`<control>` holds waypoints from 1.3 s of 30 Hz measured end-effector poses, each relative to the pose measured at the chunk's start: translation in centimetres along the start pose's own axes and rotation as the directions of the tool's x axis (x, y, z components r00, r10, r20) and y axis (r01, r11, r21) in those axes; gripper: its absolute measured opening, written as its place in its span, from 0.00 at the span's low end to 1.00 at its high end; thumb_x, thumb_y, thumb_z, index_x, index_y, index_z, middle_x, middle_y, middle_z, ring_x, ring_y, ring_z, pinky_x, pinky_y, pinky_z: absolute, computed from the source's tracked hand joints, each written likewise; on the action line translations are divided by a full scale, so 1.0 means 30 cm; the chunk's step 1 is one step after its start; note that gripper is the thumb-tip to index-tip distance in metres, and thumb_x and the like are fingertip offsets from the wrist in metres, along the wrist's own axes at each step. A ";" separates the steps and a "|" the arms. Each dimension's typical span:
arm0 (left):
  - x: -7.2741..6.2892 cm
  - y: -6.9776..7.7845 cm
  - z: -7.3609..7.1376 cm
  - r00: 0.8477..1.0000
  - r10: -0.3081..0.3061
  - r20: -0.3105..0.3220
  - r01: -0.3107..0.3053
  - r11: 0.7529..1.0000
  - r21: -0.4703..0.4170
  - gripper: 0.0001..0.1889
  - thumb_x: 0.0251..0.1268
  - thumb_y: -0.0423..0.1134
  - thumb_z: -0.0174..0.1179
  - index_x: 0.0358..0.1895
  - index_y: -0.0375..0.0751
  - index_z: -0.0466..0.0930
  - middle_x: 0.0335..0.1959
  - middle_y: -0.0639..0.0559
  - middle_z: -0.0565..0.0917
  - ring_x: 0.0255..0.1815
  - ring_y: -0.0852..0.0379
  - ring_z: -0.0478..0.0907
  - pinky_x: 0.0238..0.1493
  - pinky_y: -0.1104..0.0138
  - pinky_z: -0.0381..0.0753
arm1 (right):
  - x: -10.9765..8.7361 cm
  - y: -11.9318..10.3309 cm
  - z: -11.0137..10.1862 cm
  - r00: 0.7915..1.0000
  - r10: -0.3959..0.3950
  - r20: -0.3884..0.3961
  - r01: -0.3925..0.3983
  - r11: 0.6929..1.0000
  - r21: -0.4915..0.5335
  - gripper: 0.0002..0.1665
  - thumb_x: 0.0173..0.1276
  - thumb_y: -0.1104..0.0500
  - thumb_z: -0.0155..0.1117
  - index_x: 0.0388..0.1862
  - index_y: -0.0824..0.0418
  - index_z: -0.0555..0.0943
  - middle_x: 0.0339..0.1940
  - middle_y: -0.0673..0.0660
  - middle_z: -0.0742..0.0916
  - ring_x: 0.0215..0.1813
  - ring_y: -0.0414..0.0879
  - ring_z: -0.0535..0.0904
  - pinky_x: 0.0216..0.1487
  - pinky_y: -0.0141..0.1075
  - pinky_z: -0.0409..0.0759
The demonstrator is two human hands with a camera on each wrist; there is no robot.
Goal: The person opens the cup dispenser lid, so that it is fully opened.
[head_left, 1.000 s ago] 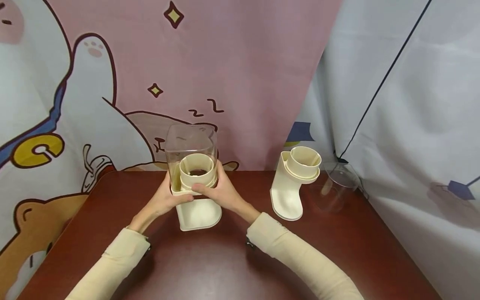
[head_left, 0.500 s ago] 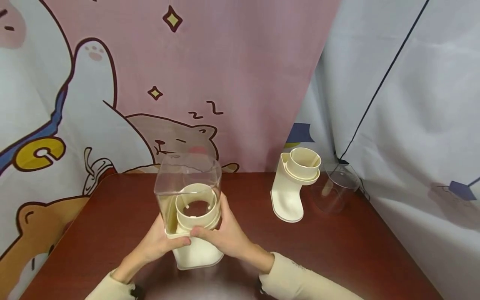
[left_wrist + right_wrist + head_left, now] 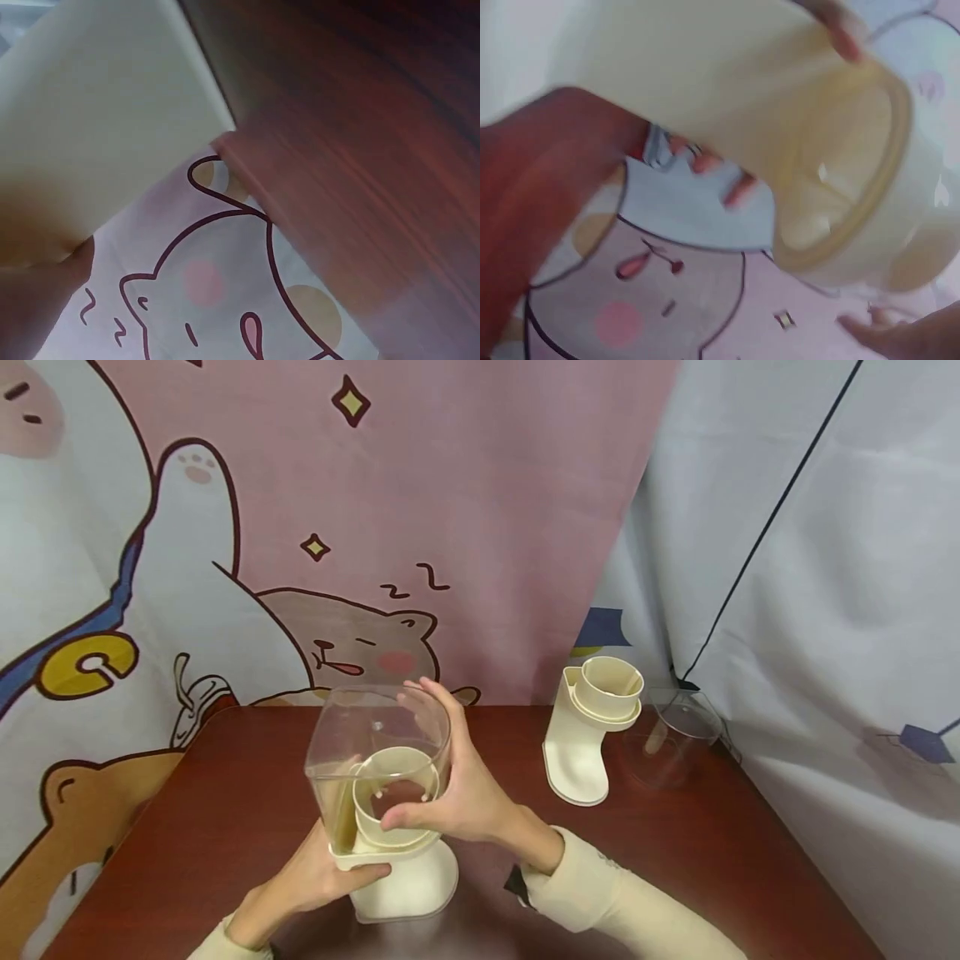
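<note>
A cream plastic stand [image 3: 408, 889] with a round collar [image 3: 397, 764] is in front of me, and a clear square-sided container [image 3: 352, 735] sits around the collar. My left hand [image 3: 311, 868] grips the stand's left side under the rim, thumb across the front. My right hand [image 3: 465, 785] spreads along the container's right side, fingers extended behind it and thumb before the collar. In the right wrist view the collar [image 3: 832, 202] shows from below, blurred. The left wrist view shows the stand's smooth cream wall [image 3: 112, 112]. Whether the foot touches the table cannot be told.
A second cream stand [image 3: 577, 735] with a collar stands upright at the back right of the dark red table [image 3: 660, 868]. Beside it is another clear container [image 3: 675, 735]. Printed curtains [image 3: 525, 527] hang behind, and a black cable [image 3: 772, 518] runs down at right.
The stand and container have come nearer to me and lower. My right hand has let go of the stand's rim and moved up the container's side; my left hand keeps its grip.
</note>
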State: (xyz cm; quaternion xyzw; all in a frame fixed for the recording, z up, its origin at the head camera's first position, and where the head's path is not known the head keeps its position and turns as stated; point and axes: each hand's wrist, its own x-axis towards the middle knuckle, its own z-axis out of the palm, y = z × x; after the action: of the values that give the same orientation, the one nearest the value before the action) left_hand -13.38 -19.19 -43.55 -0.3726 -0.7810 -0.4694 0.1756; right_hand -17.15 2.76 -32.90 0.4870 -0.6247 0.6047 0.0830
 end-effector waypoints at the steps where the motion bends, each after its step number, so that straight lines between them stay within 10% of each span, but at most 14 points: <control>1: 0.002 -0.004 0.007 1.000 0.020 -0.004 -0.020 1.000 0.007 0.53 0.43 0.31 0.75 0.74 0.32 0.52 0.63 0.46 0.74 0.62 0.62 0.73 0.66 0.75 0.67 | 0.011 -0.001 -0.003 0.999 -0.032 -0.007 0.032 0.999 0.019 0.73 0.51 0.33 0.74 0.79 0.61 0.40 0.79 0.65 0.58 0.79 0.61 0.58 0.77 0.54 0.59; 5: 0.006 -0.023 0.032 0.991 0.112 -0.071 -0.108 0.992 0.065 0.56 0.37 0.28 0.66 0.75 0.23 0.45 0.67 0.44 0.70 0.68 0.63 0.67 0.73 0.75 0.57 | 0.030 -0.009 -0.003 0.996 -0.081 -0.027 0.083 0.992 0.098 0.74 0.52 0.36 0.76 0.78 0.66 0.38 0.75 0.71 0.62 0.73 0.67 0.66 0.72 0.58 0.66; 12: -0.005 -0.042 0.038 0.961 0.230 -0.156 -0.205 0.966 0.160 0.48 0.29 0.31 0.58 0.67 0.18 0.60 0.64 0.43 0.73 0.67 0.63 0.67 0.74 0.73 0.57 | 0.028 -0.025 0.015 0.997 -0.054 -0.049 0.061 0.986 0.153 0.63 0.56 0.43 0.77 0.77 0.64 0.49 0.69 0.74 0.70 0.67 0.67 0.73 0.67 0.55 0.73; 21: -0.008 -0.051 0.045 0.956 0.241 -0.166 -0.207 0.957 0.201 0.40 0.25 0.31 0.57 0.57 0.25 0.70 0.50 0.46 0.79 0.54 0.62 0.74 0.65 0.77 0.65 | 0.038 -0.032 0.014 0.994 -0.038 -0.104 0.053 0.988 0.145 0.58 0.57 0.43 0.77 0.74 0.66 0.54 0.67 0.73 0.72 0.64 0.63 0.76 0.64 0.52 0.76; 28: -0.005 -0.054 0.048 0.963 0.218 -0.160 -0.199 0.972 0.125 0.46 0.24 0.29 0.57 0.63 0.20 0.64 0.59 0.44 0.75 0.62 0.63 0.70 0.71 0.74 0.62 | 0.040 -0.011 0.003 0.985 -0.150 -0.081 0.159 0.979 0.127 0.59 0.57 0.48 0.78 0.73 0.71 0.53 0.65 0.77 0.72 0.63 0.64 0.77 0.65 0.51 0.76; 35: -0.017 -0.050 0.049 0.965 0.202 -0.165 -0.176 0.972 0.156 0.35 0.27 0.29 0.59 0.53 0.23 0.70 0.43 0.47 0.78 0.46 0.61 0.74 0.58 0.74 0.70 | 0.057 -0.039 0.015 0.994 -0.026 -0.110 0.042 0.989 0.144 0.58 0.57 0.42 0.76 0.72 0.69 0.55 0.66 0.74 0.72 0.64 0.55 0.78 0.65 0.47 0.77; 39: -0.023 -0.048 0.042 0.966 0.205 -0.159 -0.173 0.966 0.192 0.34 0.28 0.29 0.59 0.51 0.26 0.71 0.42 0.50 0.78 0.45 0.63 0.74 0.57 0.75 0.70 | 0.062 -0.054 0.007 0.988 -0.126 -0.091 0.138 0.982 0.133 0.59 0.56 0.46 0.78 0.71 0.73 0.53 0.66 0.76 0.72 0.65 0.53 0.76 0.66 0.48 0.76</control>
State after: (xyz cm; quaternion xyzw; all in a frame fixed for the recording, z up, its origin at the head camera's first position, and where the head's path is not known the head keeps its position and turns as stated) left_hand -13.90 -18.81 -45.48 -0.3853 -0.7615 -0.4106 0.3208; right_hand -16.86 1.98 -30.58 0.5067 -0.5435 0.6594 0.1144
